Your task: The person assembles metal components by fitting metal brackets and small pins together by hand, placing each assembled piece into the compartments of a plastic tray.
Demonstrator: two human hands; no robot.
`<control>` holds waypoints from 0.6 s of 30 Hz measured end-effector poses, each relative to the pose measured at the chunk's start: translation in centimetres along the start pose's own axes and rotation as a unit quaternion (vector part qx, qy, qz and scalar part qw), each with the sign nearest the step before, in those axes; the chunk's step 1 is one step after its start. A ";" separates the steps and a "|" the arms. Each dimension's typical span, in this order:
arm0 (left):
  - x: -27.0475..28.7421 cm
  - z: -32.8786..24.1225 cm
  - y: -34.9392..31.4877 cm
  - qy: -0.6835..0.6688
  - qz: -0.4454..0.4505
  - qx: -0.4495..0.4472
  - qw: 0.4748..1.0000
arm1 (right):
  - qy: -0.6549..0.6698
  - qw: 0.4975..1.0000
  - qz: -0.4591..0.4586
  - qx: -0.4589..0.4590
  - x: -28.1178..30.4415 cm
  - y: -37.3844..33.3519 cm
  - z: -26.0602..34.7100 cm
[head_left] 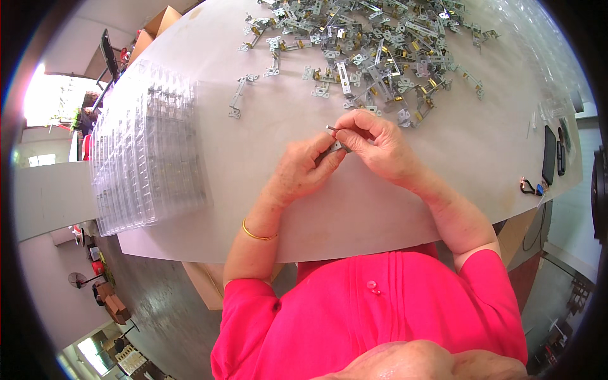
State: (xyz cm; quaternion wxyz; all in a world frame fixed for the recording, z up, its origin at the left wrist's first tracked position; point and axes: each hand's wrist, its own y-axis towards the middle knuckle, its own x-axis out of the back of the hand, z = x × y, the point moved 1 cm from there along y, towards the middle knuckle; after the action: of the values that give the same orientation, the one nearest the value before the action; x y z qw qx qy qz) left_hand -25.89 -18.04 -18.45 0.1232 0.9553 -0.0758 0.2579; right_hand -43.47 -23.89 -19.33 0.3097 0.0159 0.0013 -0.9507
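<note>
Both my hands meet over the middle of the white table (266,209). My left hand (304,171) pinches a small grey metal part (334,147) from below. My right hand (373,142) grips the same part from above, and a short thin metal pin (331,128) sticks out between its fingertips. A gold bangle (256,234) sits on my left wrist. A large heap of similar metal brackets with brass bits (373,50) lies just beyond my hands.
A stack of clear plastic trays (149,145) stands at the left of the table. One loose bracket (237,98) lies apart from the heap. A dark phone (549,155) and small items (529,187) rest near the right edge. Cardboard boxes (155,31) stand far left.
</note>
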 end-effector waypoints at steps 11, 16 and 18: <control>0.0 0.1 -0.1 0.048 -0.109 0.023 0.993 | 0.031 0.999 -0.016 0.002 -0.4 -0.1 0.7; 0.7 -0.8 0.1 -0.042 -0.054 0.036 0.997 | 0.023 0.998 -0.042 0.029 0.5 0.1 1.0; 1.3 -0.2 0.1 -0.107 -0.015 0.063 0.992 | 0.027 0.997 -0.053 0.041 0.8 0.2 1.3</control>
State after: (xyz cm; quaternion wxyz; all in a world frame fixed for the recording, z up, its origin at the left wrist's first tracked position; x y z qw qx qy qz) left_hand -24.86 -18.15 -17.56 0.0579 0.9843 -0.0575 0.1567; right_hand -44.02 -24.57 -18.09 0.2581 0.0545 -0.0289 -0.9641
